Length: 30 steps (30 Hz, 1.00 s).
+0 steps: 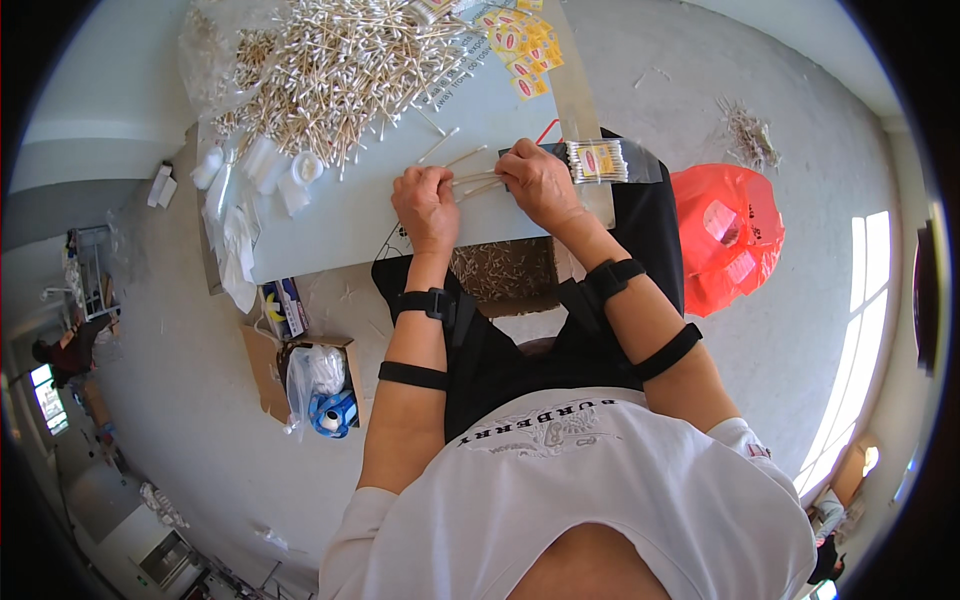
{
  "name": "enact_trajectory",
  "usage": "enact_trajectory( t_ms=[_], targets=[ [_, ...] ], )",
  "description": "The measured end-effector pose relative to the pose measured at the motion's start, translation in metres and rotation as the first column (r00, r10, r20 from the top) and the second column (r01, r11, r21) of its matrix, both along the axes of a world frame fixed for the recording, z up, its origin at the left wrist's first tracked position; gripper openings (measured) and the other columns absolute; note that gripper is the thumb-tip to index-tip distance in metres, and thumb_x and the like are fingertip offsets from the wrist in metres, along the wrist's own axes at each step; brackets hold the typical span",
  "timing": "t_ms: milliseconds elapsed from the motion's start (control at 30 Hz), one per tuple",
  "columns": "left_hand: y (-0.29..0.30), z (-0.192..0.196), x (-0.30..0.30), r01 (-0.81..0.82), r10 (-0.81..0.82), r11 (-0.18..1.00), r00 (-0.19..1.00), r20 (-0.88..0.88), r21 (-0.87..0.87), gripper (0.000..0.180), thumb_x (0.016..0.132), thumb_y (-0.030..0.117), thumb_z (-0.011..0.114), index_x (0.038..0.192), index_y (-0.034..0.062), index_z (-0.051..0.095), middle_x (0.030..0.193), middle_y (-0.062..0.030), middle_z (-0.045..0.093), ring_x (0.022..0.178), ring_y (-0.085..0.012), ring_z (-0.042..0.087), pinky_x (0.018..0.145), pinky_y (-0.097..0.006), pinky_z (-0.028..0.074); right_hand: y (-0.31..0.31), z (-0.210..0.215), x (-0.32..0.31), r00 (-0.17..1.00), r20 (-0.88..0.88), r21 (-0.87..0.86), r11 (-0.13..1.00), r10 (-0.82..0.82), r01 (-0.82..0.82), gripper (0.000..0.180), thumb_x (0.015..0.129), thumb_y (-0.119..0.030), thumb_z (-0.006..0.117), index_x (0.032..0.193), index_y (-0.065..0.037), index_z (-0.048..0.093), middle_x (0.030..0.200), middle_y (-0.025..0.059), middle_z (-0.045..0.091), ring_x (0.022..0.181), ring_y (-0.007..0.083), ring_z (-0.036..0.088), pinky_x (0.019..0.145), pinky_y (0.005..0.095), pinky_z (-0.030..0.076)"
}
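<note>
Pinching a few cotton swabs (478, 181) between them, the left hand (425, 208) and the right hand (540, 184) are holding with bent fingers. The swabs are lying across the gap between the hands, over the table (345, 228), near its front edge. If the pinch is getting too loose, sticks could be slipping out and rolling into the open box (530, 303) below. If it is getting too hard, thin sticks could be snapping. The clear pack (597, 161) is sitting just beside the right hand, so a bump could be knocking it off the table. Counting now: two hands, one pack by the right hand, one red bag (728, 235). The big pile (345, 75) is holding too many to count. The yellow cards (525, 50) are overlapping, so their number is hiding. Fingers are covering some pinched sticks too.
</note>
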<state>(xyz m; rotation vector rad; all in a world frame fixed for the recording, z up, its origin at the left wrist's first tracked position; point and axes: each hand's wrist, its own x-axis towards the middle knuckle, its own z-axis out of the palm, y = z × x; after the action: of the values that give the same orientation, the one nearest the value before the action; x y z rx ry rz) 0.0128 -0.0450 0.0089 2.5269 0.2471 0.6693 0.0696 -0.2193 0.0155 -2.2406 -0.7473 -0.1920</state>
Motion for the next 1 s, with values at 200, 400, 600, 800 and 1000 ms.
enact_trajectory(
  t_ms=[200,400,600,800,1000],
  targets=[
    [0.005,-0.001,0.007,0.018,-0.018,0.995,1.000,0.005,-0.100,0.019,0.073,0.001,0.067,0.089,0.0121,0.065,0.082,-0.0043,0.059,0.084,-0.0268,0.056,0.075,-0.040,0.046,0.000,0.001,0.000,1.000,-0.022,0.018,1.000,-0.004,0.004,0.001,0.078,-0.007,0.064,0.079,-0.008,0.065,0.083,0.0099,0.058,0.082,0.0300,0.063,0.071,0.0386,0.051],
    [0.002,0.008,0.015,0.020,-0.022,0.999,0.999,-0.045,-0.043,0.017,0.075,0.003,0.068,0.089,0.0125,0.067,0.081,-0.0042,0.059,0.085,-0.0258,0.055,0.077,-0.038,0.046,-0.002,0.001,-0.001,0.999,-0.037,0.024,1.000,-0.007,0.008,0.003,0.077,-0.007,0.065,0.080,-0.008,0.066,0.084,0.0098,0.058,0.083,0.0301,0.063,0.072,0.0383,0.051],
    [-0.002,0.006,0.014,0.064,-0.063,0.998,0.997,-0.044,0.007,0.014,0.073,0.006,0.072,0.085,0.0130,0.068,0.083,-0.0045,0.059,0.086,-0.0277,0.055,0.077,-0.039,0.046,-0.003,0.002,-0.004,0.998,-0.063,0.045,0.999,0.001,0.002,0.007,0.075,-0.007,0.066,0.082,-0.008,0.067,0.085,0.0097,0.059,0.084,0.0306,0.063,0.073,0.0388,0.051],
    [-0.004,0.005,0.008,0.074,-0.074,0.997,0.997,-0.019,-0.001,0.015,0.072,0.005,0.072,0.085,0.0121,0.067,0.085,-0.0054,0.058,0.086,-0.0290,0.054,0.077,-0.040,0.046,-0.006,0.005,-0.012,0.980,-0.194,0.116,0.991,-0.045,0.069,0.016,0.071,-0.006,0.069,0.086,-0.007,0.066,0.089,0.0109,0.059,0.085,0.0313,0.062,0.074,0.0396,0.051],
    [-0.004,0.004,0.005,0.065,-0.065,0.997,0.998,0.000,-0.046,0.015,0.073,0.005,0.071,0.086,0.0110,0.067,0.086,-0.0059,0.059,0.086,-0.0289,0.055,0.078,-0.040,0.046,-0.009,0.007,-0.019,0.994,-0.107,0.124,0.992,0.014,-0.001,0.021,0.069,-0.007,0.072,0.089,-0.007,0.066,0.091,0.0100,0.057,0.085,0.0310,0.061,0.074,0.0401,0.051]
  ],
)
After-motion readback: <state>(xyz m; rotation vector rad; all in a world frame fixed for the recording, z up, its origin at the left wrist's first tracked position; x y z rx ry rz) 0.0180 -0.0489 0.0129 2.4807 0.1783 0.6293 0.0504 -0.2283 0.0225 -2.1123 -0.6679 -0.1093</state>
